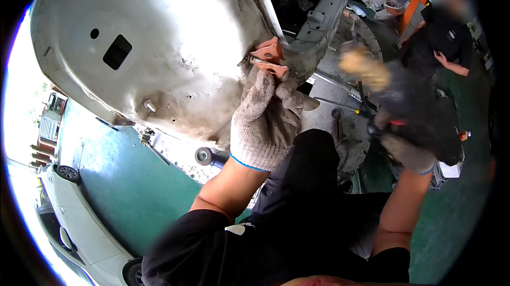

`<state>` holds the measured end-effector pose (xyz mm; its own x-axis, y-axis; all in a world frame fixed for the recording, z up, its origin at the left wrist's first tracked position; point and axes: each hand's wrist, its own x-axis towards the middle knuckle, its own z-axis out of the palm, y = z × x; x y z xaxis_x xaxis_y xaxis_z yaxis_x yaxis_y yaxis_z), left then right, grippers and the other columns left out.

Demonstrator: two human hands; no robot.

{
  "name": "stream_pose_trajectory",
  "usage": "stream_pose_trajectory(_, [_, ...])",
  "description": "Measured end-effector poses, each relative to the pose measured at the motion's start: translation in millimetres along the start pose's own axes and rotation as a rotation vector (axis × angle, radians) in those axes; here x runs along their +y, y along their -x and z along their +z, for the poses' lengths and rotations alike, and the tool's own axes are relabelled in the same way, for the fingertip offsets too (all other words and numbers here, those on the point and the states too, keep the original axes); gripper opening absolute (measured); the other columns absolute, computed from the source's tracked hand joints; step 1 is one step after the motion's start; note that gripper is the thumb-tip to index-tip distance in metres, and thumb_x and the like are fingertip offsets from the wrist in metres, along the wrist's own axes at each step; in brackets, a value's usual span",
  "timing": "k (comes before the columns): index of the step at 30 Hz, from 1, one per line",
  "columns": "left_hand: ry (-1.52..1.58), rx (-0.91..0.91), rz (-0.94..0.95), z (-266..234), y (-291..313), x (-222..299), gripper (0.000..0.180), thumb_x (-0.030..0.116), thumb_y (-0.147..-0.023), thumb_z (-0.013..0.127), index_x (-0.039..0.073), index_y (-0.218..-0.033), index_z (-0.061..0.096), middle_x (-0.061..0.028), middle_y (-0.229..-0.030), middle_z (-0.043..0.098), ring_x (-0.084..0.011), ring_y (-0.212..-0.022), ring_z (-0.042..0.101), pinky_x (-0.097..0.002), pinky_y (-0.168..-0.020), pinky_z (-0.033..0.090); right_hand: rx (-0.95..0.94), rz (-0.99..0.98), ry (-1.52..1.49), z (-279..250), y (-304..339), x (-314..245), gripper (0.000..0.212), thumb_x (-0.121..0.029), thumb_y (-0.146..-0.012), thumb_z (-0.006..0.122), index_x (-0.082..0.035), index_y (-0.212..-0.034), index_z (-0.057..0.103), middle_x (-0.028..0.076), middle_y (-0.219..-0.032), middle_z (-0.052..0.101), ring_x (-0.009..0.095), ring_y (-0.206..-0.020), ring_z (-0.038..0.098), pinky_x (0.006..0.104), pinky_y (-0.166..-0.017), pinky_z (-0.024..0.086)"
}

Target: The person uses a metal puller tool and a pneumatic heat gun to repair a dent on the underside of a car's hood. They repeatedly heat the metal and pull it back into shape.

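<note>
We note the left hand [267,121] pinching an orange metal clamp [269,58] by its near edge; clamp projects beyond the fingertips, at the pale panel [175,36]. Right hand [408,152] blurred; its fingers we cannot tell.

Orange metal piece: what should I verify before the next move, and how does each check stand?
1. Left hand on the orange metal piece: ok, its fingers are at the lower edge.
2. Piece tight against the pale panel: cannot tell, contact is unclear.
3. Right hand has a grip on the tool: ok, though blurred.
4. Both hands gloved: ok.
5. Co-worker clear of the tool: cannot tell, depth is unclear.
</note>
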<state>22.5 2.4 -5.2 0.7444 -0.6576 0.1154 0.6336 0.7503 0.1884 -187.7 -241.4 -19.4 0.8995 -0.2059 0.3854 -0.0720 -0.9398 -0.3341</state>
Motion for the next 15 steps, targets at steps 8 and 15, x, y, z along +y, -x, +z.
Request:
stream_pose_trajectory(8, [-0.01, 0.03, 0.018, -4, -1, -1, 0.022, 0.021, -0.105, 0.061, 0.006, -0.121, 0.06, -0.0046, -0.093, 0.059, -0.0147, -0.078, 0.054, -0.0298, -0.075, 0.05, -0.168, -0.108, -0.363, 73, -10, 8, 0.058, -0.04, -0.1, 0.062, -0.012, -0.149, 0.05, 0.003, -0.148, 0.055, 0.013, -0.138, 0.051, 0.0358, -0.119, 0.037])
stream_pose_trajectory(15, [-0.016, -0.042, 0.076, 2, 1, -1, 0.029, 0.019, -0.104, 0.063, 0.004, -0.127, 0.057, -0.008, -0.109, 0.066, -0.0165, -0.088, 0.064, -0.032, -0.082, 0.058, -0.19, 0.084, -0.56, 43, -39, -57, 0.052, -0.03, -0.09, 0.075, -0.01, -0.136, 0.061, 0.001, -0.131, 0.067, 0.016, -0.125, 0.061, 0.0369, -0.115, 0.042])
